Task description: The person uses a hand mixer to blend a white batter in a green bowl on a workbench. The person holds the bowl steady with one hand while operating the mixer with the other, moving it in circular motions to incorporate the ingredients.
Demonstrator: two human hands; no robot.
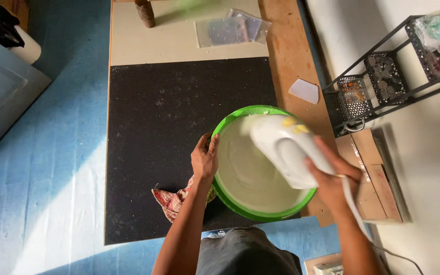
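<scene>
Black mat (169,153), left hand (205,159) clamped on green bowl (230,122) rim, right hand (332,178) gripping white mixer (281,147), checked cloth (174,199) beneath

Wide open black mat (169,127) left of the green bowl (230,122). On the right, a wire rack (383,81) and a cardboard box (373,173) crowd the bench (291,56) edge; plastic bags (232,29) beyond.

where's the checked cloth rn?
In the head view, the checked cloth lies on the black mat, tucked under the near-left edge of the green bowl, just below the left hand gripping the rim.
</scene>
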